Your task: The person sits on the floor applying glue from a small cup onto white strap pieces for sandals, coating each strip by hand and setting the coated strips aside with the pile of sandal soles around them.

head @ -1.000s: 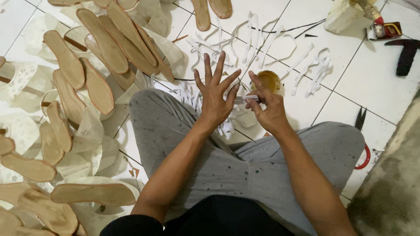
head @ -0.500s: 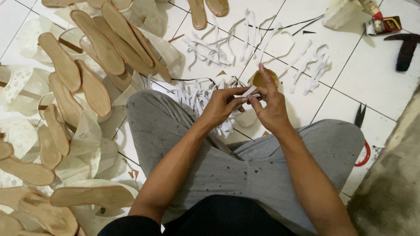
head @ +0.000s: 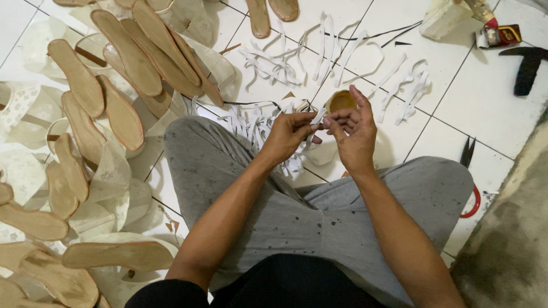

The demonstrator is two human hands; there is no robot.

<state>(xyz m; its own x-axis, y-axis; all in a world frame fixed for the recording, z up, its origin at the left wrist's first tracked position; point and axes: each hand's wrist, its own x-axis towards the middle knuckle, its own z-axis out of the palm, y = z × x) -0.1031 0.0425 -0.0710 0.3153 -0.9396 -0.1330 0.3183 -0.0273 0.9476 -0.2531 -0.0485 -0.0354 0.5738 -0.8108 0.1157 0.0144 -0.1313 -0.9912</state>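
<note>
Left hand [head: 291, 134] has closed onto strip [head: 315, 118]

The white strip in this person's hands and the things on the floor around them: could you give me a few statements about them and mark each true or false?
1. Both hands hold one white strip between them. True: the left hand and the right hand pinch it together.
2. The tan soles are piled on the person's right. False: they lie on the person's left.
3. A small round tin with yellowish contents sits just beyond the hands. True.
4. The scissors with red handles are in the right hand. False: they lie on the tiled floor, apart from both hands.
5. More white strips lie scattered on the floor. True.
</note>
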